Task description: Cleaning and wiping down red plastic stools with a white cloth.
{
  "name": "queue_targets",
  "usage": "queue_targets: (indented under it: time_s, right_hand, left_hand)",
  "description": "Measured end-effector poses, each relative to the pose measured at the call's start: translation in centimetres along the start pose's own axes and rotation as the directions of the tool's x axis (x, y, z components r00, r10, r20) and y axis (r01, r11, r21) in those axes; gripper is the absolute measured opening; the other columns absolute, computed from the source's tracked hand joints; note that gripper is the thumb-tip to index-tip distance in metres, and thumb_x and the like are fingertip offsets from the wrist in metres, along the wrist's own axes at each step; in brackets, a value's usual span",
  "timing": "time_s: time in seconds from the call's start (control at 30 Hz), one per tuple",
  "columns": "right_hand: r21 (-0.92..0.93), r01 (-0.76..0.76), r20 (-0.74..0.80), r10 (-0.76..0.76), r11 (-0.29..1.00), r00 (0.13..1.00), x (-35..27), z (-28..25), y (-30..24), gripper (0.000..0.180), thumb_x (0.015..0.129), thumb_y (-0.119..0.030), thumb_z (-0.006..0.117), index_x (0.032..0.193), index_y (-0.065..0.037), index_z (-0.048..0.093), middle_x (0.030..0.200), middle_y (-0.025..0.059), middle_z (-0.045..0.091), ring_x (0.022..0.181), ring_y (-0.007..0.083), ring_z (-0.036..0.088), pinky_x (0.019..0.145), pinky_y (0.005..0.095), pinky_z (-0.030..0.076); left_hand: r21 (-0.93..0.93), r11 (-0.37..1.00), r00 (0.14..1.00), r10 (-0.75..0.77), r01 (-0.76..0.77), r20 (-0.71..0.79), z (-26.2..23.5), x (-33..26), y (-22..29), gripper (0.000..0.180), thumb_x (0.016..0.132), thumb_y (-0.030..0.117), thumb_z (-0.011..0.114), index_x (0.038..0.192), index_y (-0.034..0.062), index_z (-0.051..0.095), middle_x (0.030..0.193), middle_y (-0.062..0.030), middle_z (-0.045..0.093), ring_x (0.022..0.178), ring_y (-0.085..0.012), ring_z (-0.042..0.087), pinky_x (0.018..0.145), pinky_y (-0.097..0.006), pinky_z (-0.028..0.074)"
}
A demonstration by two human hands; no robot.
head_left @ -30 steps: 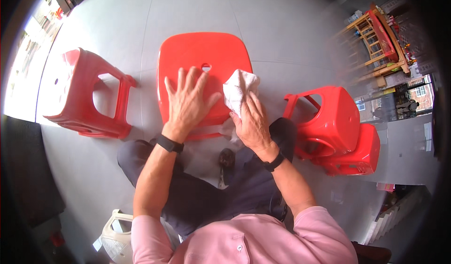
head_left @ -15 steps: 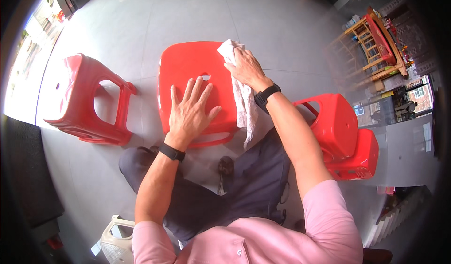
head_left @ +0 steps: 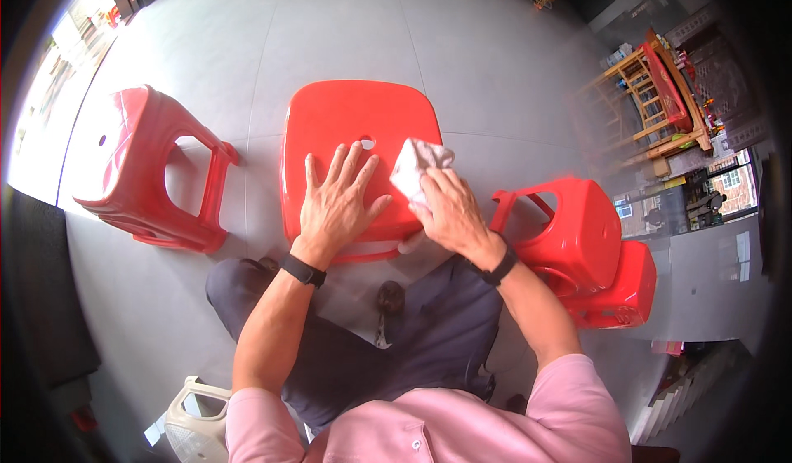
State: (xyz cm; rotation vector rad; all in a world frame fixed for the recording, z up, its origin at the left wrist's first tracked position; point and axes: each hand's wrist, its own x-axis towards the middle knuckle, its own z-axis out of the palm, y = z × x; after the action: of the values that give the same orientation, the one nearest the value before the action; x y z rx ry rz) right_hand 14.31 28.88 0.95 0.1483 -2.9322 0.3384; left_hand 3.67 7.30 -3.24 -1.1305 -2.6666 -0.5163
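Observation:
A red plastic stool (head_left: 363, 108) stands upright in front of me, its square seat pierced by a small hole. My left hand (head_left: 338, 207) lies flat on the near left part of the seat, fingers spread. At the seat's right edge, my right hand (head_left: 454, 211) grips a white cloth (head_left: 419, 166) that is bunched up and pressed against the red surface. Part of the cloth hangs below the edge, mostly hidden behind that hand. Dark bands circle both wrists.
Another red stool (head_left: 157, 166) lies tipped on the left. Two more red stools, a nearer-to-centre one (head_left: 577, 224) and one behind it (head_left: 631, 290), lie at the right. A cream stool (head_left: 198, 418) is at lower left. Wooden furniture (head_left: 660, 92) stands far right on the grey floor (head_left: 330, 26).
My right hand has drawn the cloth from the seat's far right corner toward me along the right edge. The left hand stays flat on the seat.

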Motion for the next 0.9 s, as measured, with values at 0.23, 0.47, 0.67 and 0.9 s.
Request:
queue_targets:
  time_s: [0.23, 0.47, 0.67, 0.9]
  right_hand:
    - [0.118, -0.102, -0.135, 0.117, 0.988, 0.984, 2.9, 3.0, 3.8, 0.065, 0.095, -0.028, 0.076, 0.147, 0.004, 0.054, 0.159, 0.0263, 0.045, 0.142, 0.0414, 0.05, 0.116, 0.0505, 0.044]
    - [0.015, -0.104, -0.06, 0.104, 0.994, 0.993, 7.7, 3.4, 7.0, 0.065, 0.1, -0.035, 0.069, 0.151, 0.002, 0.051, 0.163, 0.023, 0.045, 0.155, 0.0382, 0.038, 0.121, 0.0571, 0.037]
    - [0.114, -0.089, -0.101, 0.101, 0.99, 0.99, 11.1, 2.7, 7.9, 0.03, 0.102, -0.023, 0.065, 0.121, 0.0, 0.059, 0.133, 0.0222, 0.065, 0.127, 0.0402, 0.06, 0.108, 0.0509, 0.05]
    - [0.073, -0.206, 0.09, 0.199, 0.976, 0.976, 9.3, 1.1, 6.8, 0.035, 0.106, -0.026, 0.059, 0.129, 0.0, 0.057, 0.13, 0.0239, 0.068, 0.127, 0.0409, 0.062, 0.105, 0.0548, 0.051]
  left_hand:
    - [-0.002, 1.0, 1.0, -0.014, 0.014, 0.022, -0.3, 0.1, 0.5, 0.071, 0.1, 0.059, 0.064, 0.158, 0.0183, 0.055, 0.17, -0.0112, 0.043, 0.158, -0.0306, 0.039, 0.127, -0.069, 0.021]
    - [0.004, 1.0, 1.0, -0.006, 0.005, 0.022, 0.0, 0.1, 0.4, 0.071, 0.1, 0.057, 0.065, 0.159, 0.0175, 0.054, 0.171, -0.011, 0.041, 0.158, -0.0314, 0.038, 0.127, -0.069, 0.02]
    - [0.003, 1.0, 1.0, -0.01, 0.01, 0.022, -0.2, 0.2, 0.5, 0.071, 0.101, 0.057, 0.065, 0.159, 0.0176, 0.054, 0.171, -0.0107, 0.041, 0.159, -0.0306, 0.037, 0.127, -0.068, 0.02]
    - [0.028, 0.999, 0.998, -0.022, 0.02, 0.063, -0.7, 0.1, 0.7, 0.07, 0.102, 0.057, 0.064, 0.16, 0.0184, 0.053, 0.173, -0.0103, 0.04, 0.16, -0.0297, 0.036, 0.128, -0.068, 0.02]
